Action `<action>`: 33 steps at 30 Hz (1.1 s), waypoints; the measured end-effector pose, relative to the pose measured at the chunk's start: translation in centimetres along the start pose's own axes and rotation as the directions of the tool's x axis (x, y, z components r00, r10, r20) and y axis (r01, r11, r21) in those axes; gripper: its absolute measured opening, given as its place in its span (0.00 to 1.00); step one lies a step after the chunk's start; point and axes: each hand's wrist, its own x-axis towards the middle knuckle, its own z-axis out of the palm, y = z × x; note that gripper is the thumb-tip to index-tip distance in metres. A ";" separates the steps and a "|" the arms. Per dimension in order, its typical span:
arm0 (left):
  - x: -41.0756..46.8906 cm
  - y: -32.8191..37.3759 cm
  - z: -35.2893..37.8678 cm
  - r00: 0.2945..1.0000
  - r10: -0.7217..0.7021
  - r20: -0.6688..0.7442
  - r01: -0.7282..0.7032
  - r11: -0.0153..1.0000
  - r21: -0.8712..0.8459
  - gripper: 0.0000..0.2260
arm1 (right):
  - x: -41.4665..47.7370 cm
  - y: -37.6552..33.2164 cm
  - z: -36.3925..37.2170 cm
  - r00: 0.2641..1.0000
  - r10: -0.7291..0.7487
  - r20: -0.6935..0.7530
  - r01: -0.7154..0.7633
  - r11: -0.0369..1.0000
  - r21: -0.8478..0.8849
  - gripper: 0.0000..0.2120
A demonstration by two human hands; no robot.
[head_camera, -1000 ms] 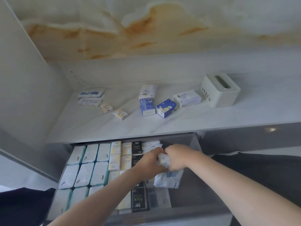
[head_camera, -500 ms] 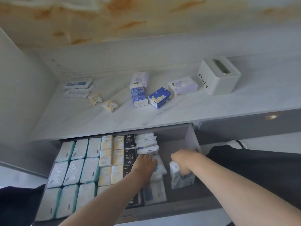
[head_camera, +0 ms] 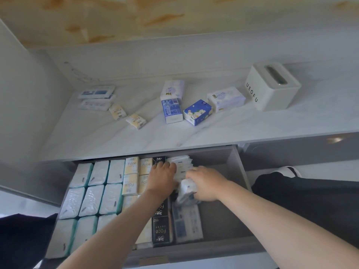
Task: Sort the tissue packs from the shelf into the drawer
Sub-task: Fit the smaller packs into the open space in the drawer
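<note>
White-and-blue soft plastic tissue pack [head_camera: 186, 192], that's the one in play. It is down inside the grey pull-out drawer [head_camera: 240, 171], about mid-depth, standing on edge. The right hand [head_camera: 206, 184] has its fingers curled round it from the right side. I'd say the upright grip is so it can slot in on edge like its neighbours.

The left hand [head_camera: 163, 176] lies just beside, fingers spread over the row of thin white packs [head_camera: 181, 164] at the drawer's back, grasping nothing. It looks to be pressing that row back to make a gap.

To the left stand cream "Face" packs [head_camera: 131, 171], black "Face" packs [head_camera: 162, 230] and white teal-edged packs [head_camera: 95, 191], each kind in its own block.

Up on the white marble-look shelf [head_camera: 116, 140] more wait: a dark blue flowered pack [head_camera: 197, 112], a lavender pack [head_camera: 226, 99] and a small cream pack [head_camera: 136, 120], with a white square tissue box [head_camera: 272, 86] at the right.

The left fingertips are hard to make out against the row. The held pack's print is blurred, and the forearms cover part of the black column.
</note>
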 end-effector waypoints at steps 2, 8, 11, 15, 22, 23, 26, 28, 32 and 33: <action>-0.2 -0.6 0.0 0.999 -0.008 -0.031 0.003 0.989 -0.146 0.14 | 0.6 -0.4 1.0 0.999 -0.031 -0.034 0.030 0.999 -0.024 0.20; -2.3 -1.0 -0.4 0.987 0.160 0.014 -0.145 0.926 -0.348 0.24 | 1.9 -1.2 4.4 0.987 -0.044 -0.155 0.049 0.998 0.026 0.24; -2.4 -0.8 0.0 0.984 0.176 -0.021 -0.174 0.939 -0.298 0.29 | 2.2 -1.0 4.6 0.982 -0.028 -0.188 0.049 0.993 0.108 0.22; -1.9 -0.5 0.4 0.986 0.162 -0.033 -0.165 0.964 -0.206 0.24 | 1.3 0.0 4.2 0.943 -0.068 -0.325 0.086 0.995 0.040 0.24; -2.1 0.1 0.3 0.956 0.280 -0.087 -0.289 0.951 -0.111 0.26 | -2.5 1.2 3.2 0.976 0.184 -0.115 -0.178 0.982 0.059 0.12; -2.1 0.2 0.3 0.953 0.291 -0.079 -0.299 0.947 -0.120 0.24 | -2.5 1.1 3.6 0.968 0.251 0.005 -0.250 0.963 0.101 0.11; -2.3 0.4 0.6 0.952 0.298 -0.070 -0.306 0.940 -0.153 0.17 | -1.7 0.9 6.1 0.838 0.340 0.427 -0.447 0.877 0.179 0.12; -2.4 0.6 0.9 0.953 0.291 -0.081 -0.301 0.938 -0.175 0.13 | -0.9 0.2 7.8 0.739 0.349 0.576 -0.563 0.790 0.242 0.10; -2.5 0.5 1.2 0.953 0.291 -0.087 -0.303 0.931 -0.203 0.13 | 0.3 -0.9 9.9 0.620 0.389 0.681 -0.757 0.527 0.387 0.24; -2.5 0.4 1.2 0.950 0.302 -0.083 -0.313 0.928 -0.201 0.14 | 0.6 -0.9 10.4 0.577 0.380 0.723 -0.799 0.446 0.403 0.25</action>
